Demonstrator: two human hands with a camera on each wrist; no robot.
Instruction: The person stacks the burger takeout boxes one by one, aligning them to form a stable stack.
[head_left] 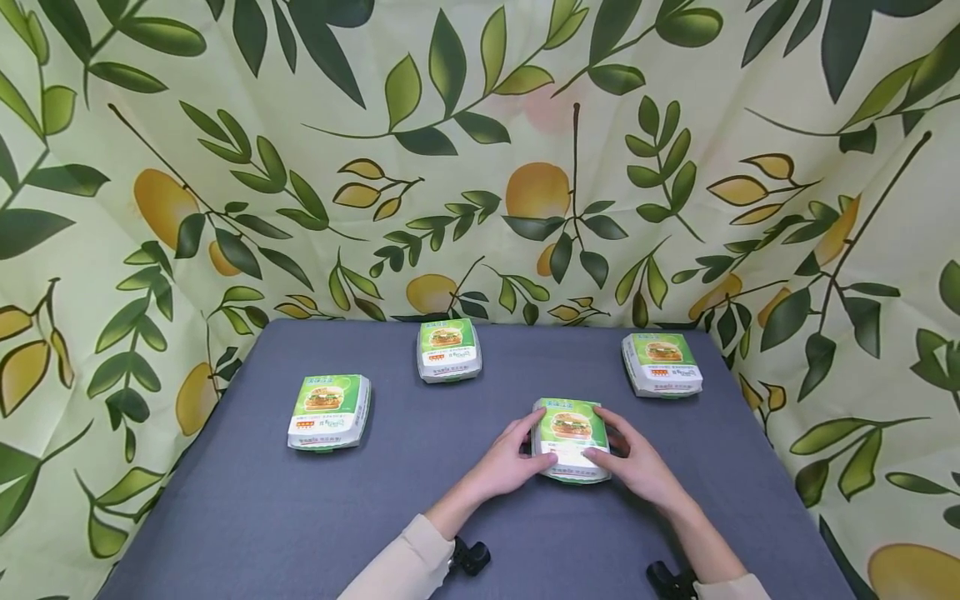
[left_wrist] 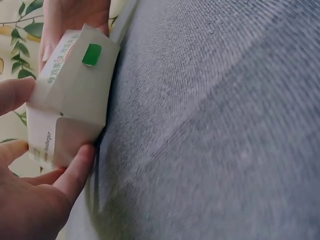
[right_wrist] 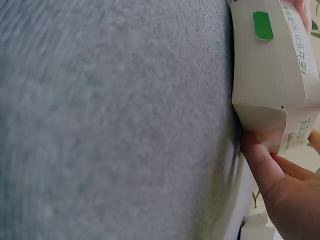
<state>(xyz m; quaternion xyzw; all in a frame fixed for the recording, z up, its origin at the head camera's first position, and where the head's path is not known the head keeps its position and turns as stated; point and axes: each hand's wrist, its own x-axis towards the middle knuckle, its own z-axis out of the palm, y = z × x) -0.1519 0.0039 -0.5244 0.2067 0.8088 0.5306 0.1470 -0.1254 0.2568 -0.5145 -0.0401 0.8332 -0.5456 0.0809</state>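
While I am cupping the box at the near middle of the table, my left hand is curling round its left side and my right hand round its right, thumbs lying on the lid; it is looking like thin folded card, so I am judging it light, easily dented and a little slick; I am keeping my fingers low on the side walls, squeezing gently; three more boxes are sitting well apart behind.
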